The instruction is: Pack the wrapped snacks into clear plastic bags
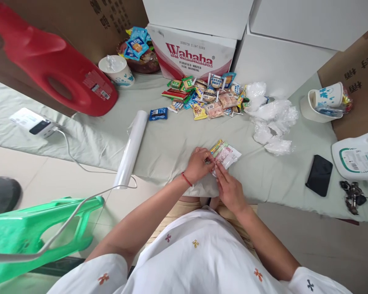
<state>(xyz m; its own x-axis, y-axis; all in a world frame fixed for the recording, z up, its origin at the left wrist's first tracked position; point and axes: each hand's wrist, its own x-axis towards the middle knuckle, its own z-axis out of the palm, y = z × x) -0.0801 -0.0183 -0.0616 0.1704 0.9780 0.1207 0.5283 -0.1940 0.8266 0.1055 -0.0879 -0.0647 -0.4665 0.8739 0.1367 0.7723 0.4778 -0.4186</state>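
Note:
A small bundle of snack packets [226,154] in clear plastic lies near the front edge of the cloth-covered table. My left hand [199,164], with a red string on the wrist, is closed with its fingertips pinching the near left end of the bundle's plastic. From the right, my right hand [231,190] meets it there, thumb and fingers pressed together on the same plastic. The exact grip is partly hidden by the fingers. Beyond the hands is a pile of small wrapped snacks [207,97], and several crumpled clear plastic bundles [271,116] lie to its right.
A roll of plastic film [131,149] lies at left, near a blue packet [158,114], a red jug [79,81] and a paper cup [118,71]. At right are a phone [319,175], keys [353,197] and a white jug [358,155]. A Wahaha carton [193,53] stands behind.

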